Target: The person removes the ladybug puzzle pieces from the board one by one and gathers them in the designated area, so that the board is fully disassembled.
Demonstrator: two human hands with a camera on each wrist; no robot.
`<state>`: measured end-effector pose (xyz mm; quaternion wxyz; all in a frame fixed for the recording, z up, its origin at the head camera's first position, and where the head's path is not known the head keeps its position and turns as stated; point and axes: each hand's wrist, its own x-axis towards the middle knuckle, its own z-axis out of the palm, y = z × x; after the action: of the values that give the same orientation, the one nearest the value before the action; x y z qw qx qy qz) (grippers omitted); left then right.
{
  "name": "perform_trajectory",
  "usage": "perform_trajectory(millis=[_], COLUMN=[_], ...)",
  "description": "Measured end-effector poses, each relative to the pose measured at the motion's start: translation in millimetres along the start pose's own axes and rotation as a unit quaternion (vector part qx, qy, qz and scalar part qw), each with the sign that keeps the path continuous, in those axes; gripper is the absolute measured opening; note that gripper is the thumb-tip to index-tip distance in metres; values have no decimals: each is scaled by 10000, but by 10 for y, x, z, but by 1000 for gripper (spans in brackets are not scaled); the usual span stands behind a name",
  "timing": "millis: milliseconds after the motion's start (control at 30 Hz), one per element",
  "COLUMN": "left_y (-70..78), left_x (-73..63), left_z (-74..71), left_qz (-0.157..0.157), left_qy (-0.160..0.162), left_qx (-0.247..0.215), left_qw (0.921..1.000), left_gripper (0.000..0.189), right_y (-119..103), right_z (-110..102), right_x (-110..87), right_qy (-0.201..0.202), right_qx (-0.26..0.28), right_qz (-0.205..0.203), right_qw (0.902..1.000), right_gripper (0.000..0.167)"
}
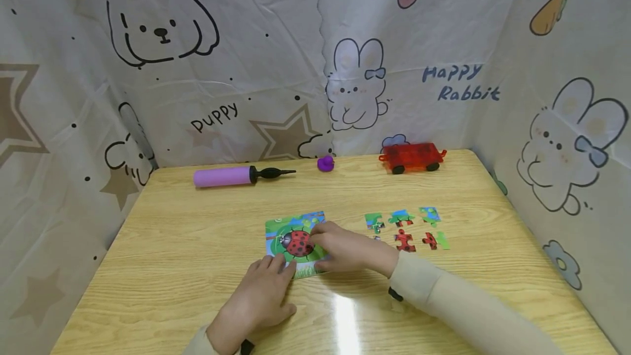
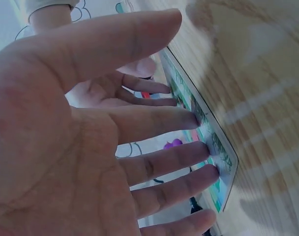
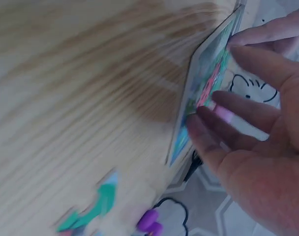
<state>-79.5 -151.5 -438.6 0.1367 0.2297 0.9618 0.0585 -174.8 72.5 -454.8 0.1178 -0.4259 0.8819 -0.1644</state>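
Observation:
A ladybug picture puzzle board (image 1: 298, 244) lies on the wooden table in front of the person. My left hand (image 1: 266, 292) has its fingers spread straight, fingertips resting at the board's near left edge. In the left wrist view the thumb (image 2: 154, 32) stands apart from the board. Reaching in from the right, my right hand (image 1: 347, 248) covers the board's right side. Its slightly bent fingers (image 3: 203, 132) touch the picture side, with the thumb (image 3: 253, 59) close over the board.
Several loose jigsaw pieces (image 1: 405, 240) lie right of the board, one partly hidden by the right hand. Along the back stand a purple hand pump (image 1: 224, 176), a purple toy duck (image 1: 326, 164) and a red toy wagon (image 1: 413, 158). Printed cloth (image 1: 276, 70) walls the table's back and sides.

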Motion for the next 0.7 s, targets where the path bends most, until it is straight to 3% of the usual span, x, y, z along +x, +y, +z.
perform_trajectory(millis=[200, 700], left_y=[-15, -20], left_x=[-8, 13], left_z=[-4, -38], left_qz=[-37, 12], left_qy=[-102, -110], left_qx=[-231, -132], left_qw=[9997, 9999], left_gripper=[85, 83], right_y=[-78, -173], right_z=[-17, -107], right_x=[166, 360], right_qy=[-239, -904], right_qx=[-325, -99], right_qz=[363, 1183], right_qw=[9985, 9888], right_gripper=[36, 42])
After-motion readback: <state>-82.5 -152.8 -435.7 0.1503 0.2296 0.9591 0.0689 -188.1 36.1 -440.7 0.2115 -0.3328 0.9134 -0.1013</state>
